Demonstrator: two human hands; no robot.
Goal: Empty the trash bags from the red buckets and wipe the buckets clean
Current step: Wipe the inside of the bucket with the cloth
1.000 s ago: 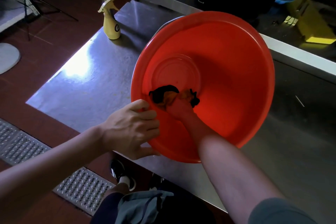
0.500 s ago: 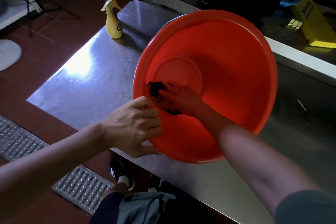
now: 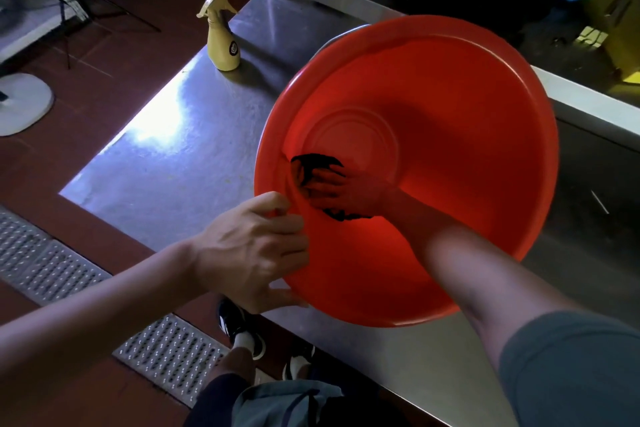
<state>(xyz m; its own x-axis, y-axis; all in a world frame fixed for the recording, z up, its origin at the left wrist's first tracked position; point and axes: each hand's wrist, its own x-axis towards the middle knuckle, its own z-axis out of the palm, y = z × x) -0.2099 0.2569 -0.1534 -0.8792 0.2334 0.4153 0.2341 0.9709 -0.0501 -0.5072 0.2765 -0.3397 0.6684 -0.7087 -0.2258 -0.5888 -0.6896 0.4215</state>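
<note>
A red bucket [image 3: 433, 149] tilts on the counter [image 3: 166, 163], mouth toward the person. The left hand [image 3: 256, 250] grips its near rim; the right hand [image 3: 343, 191], deep inside, presses a dark cloth [image 3: 311, 163] against the left wall.

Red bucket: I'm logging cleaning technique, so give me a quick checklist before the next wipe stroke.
1. Red bucket tipped toward the person on the steel table: ok.
2. Left hand grips the near rim: ok.
3. Right hand presses the dark cloth to the inner wall: ok.
4. Trash bag out of the bucket: ok.
5. Spray bottle upright, apart from the bucket: ok.
6. Inside clean: cannot tell.
</note>
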